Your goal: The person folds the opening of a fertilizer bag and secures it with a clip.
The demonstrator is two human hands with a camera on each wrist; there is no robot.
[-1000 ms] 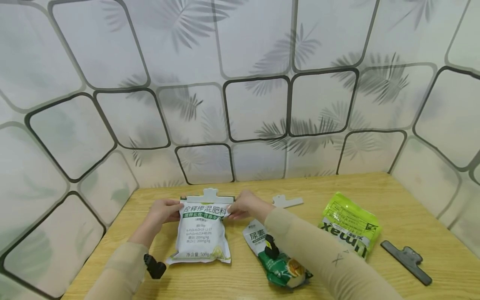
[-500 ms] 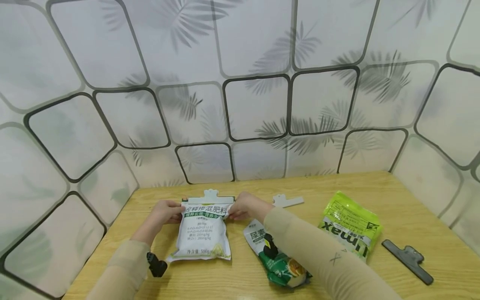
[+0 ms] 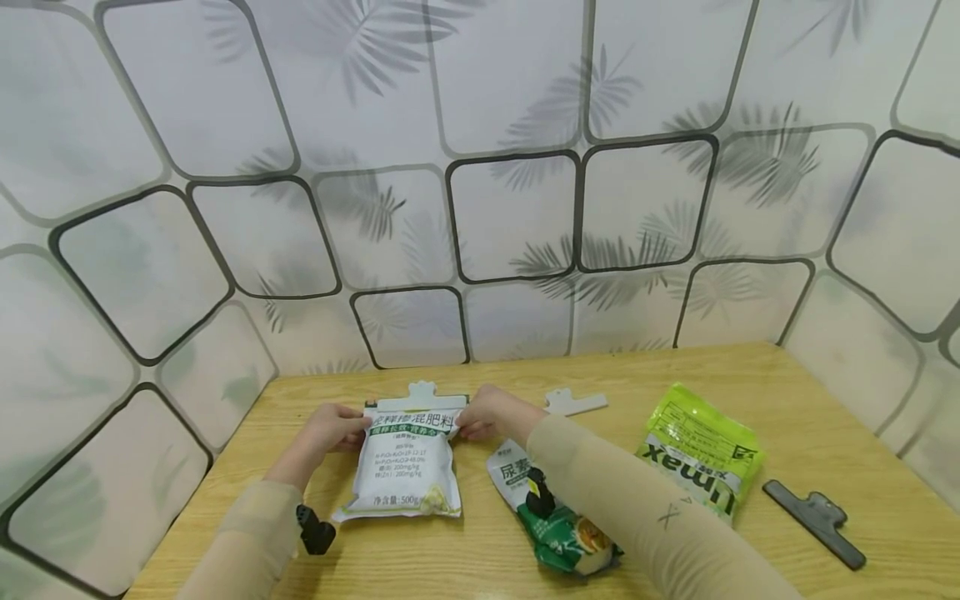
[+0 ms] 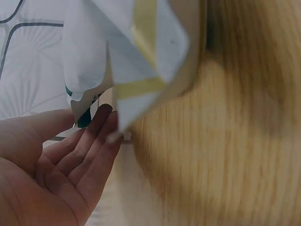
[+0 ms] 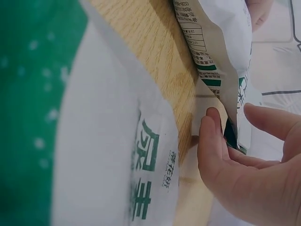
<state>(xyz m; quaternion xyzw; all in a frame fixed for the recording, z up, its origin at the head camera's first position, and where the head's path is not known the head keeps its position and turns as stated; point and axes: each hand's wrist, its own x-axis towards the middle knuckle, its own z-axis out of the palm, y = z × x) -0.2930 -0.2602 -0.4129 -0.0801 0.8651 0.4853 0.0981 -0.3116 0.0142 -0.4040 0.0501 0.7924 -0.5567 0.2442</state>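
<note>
A white fertilizer bag (image 3: 406, 467) with green and black print lies at the left of the table, its top edge tilted up. Across that top sits a white clip (image 3: 422, 398). My left hand (image 3: 335, 427) pinches the bag's upper left edge, thumb in front and fingers behind. On the opposite edge my right hand (image 3: 491, 412) grips the upper right corner the same way. In the right wrist view, the right thumb and fingers of that hand (image 5: 254, 160) stand on either side of the bag's edge (image 5: 225, 70).
Under my right forearm lies a green and white bag (image 3: 558, 533). Further right are a lime green bag (image 3: 701, 442) and a dark grey clip (image 3: 813, 521). A second white clip (image 3: 576, 403) rests near the back of the wooden table (image 3: 420, 567). Patterned cloth walls (image 3: 517, 217) enclose it.
The fertilizer bag's upper part has shifted very slightly, its clip dipping a little and its printed front bending. Both hands keep their hold with only slight movement.
</note>
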